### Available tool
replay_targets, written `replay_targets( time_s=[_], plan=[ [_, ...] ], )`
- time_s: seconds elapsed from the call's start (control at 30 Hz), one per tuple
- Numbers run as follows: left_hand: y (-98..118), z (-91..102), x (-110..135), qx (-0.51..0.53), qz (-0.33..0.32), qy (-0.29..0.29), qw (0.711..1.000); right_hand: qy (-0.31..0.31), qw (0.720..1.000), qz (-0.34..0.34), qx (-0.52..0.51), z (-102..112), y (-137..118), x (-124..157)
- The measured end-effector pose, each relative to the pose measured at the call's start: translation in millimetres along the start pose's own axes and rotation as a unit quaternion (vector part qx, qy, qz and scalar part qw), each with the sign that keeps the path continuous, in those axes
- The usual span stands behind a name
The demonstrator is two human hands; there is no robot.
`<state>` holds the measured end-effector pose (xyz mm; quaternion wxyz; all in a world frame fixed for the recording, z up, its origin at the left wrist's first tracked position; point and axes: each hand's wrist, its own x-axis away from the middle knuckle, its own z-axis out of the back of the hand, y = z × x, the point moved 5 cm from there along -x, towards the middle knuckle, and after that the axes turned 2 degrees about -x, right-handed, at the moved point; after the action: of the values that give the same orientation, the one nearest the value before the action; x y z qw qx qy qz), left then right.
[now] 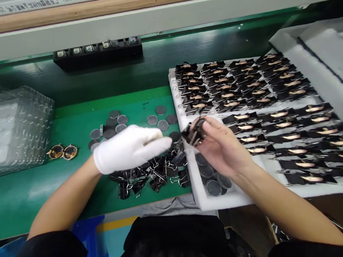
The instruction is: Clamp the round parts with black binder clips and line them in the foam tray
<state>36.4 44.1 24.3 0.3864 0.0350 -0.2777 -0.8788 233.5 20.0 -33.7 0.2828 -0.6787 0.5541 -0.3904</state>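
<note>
Right above the near-left part of the white foam tray (203,202), here's my right hand (223,144), bare, thumb and fingers closed round a dark piece (195,134), a round black face up by the thumb, what look like clip arms beside it, all too blurred to swear to. And opposite, over the green table (7,200), my left hand (132,148) in its white glove, fingertips towards the piece but apart from it; whether anything is pinched inside, I can't tell. Below the glove, a tangle of binder clips (159,172); beyond it, loose discs (122,119). Doing this well, I'd say, comes down to pressure: thumb on the rim, not the flat face, wrist steady, no squeezing those arms. The glove looks the safer side for any surface that could smudge. And mind the elbow! My forearm should ride high, because brushing the clipped rows (312,178) could knock one askew.
</note>
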Motion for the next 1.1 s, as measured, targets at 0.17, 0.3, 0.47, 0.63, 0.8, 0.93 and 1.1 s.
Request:
replay_targets(
  time_s=[0.17, 0.3, 0.47, 0.63, 0.8, 0.93, 1.1],
  plan=[
    [-29, 21.2, 9, -0.268, 0.126, 0.02, 0.955, 0.04, 0.988, -0.075, -0.126, 6, -2, -3],
    [-50, 14.4, 14, -0.291, 0.173, -0.075, 0.938, 0.034, 0.983, -0.095, -0.153, 3, 1, -2],
    [-57, 6.1, 12, -0.285, 0.168, -0.125, 0.936, 0.043, 0.986, -0.098, -0.125, 1, 2, 1],
    [-42, 16.9, 4, -0.165, 0.049, -0.013, 0.985, -0.001, 0.997, -0.068, -0.025, 2, 3, 2],
    [-16, 26.7, 7, -0.002, 0.023, 0.178, 0.984, -0.097, 0.987, -0.019, 0.127, -3, 7, 7],
    [8, 11.7, 9, 0.03, -0.034, 0.223, 0.974, -0.166, 0.962, 0.048, 0.209, -11, 9, 13],
    [6, 5.5, 7, 0.002, -0.095, 0.217, 0.972, -0.175, 0.96, 0.067, 0.208, -9, 9, 16]
  ],
)
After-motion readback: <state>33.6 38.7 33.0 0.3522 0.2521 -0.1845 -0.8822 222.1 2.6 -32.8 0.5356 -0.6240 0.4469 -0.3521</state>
